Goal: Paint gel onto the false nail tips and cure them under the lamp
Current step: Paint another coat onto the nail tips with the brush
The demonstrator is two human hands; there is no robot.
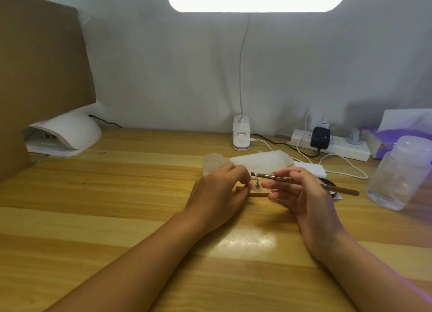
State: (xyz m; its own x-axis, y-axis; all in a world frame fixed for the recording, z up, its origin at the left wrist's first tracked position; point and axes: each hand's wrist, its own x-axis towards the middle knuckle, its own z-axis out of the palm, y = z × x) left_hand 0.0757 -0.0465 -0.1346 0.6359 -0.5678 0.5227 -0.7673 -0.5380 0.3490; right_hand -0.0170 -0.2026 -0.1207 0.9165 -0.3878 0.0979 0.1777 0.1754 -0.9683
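A small wooden nail stand (259, 193) lies on the table in the middle, with a metal peg and a pale pink false nail tip (321, 183) at its left part. My left hand (219, 190) curls over the stand's left end, its fingertips at the nail tip. My right hand (301, 195) holds a thin gel brush (280, 178) level, bristles pointing left just above the stand. A dark round gel pot (329, 183) sits behind my right hand. The white curing lamp (67, 134) stands at the far left.
A lit desk lamp (242, 134) stands at the back centre, with a power strip (336, 146) and cables to its right. A frosted jar (213, 163), white wipes (261, 162), a clear plastic bottle (397, 174), a tissue pack (385, 141) and a cardboard panel (39, 78) surround the work area.
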